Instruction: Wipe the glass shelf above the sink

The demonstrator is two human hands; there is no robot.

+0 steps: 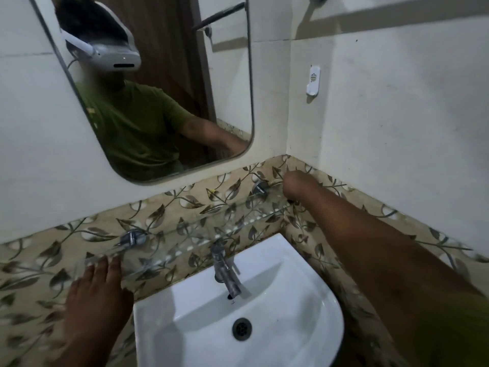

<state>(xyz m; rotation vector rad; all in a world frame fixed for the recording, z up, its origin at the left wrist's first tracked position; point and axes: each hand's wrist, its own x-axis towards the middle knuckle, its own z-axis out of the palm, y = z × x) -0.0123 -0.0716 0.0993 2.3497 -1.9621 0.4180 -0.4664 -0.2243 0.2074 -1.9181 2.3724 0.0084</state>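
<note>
The clear glass shelf runs along the leaf-patterned tile band above the white sink, held by two chrome brackets. My left hand rests flat on the shelf's left end, fingers spread over the front edge. My right hand is at the shelf's far right end near the wall corner, curled with the fingers hidden behind it; whether it holds a cloth does not show.
A chrome tap stands at the sink's back, just under the shelf. A mirror hangs above and reflects a person in a green shirt. A small white hook is on the right wall.
</note>
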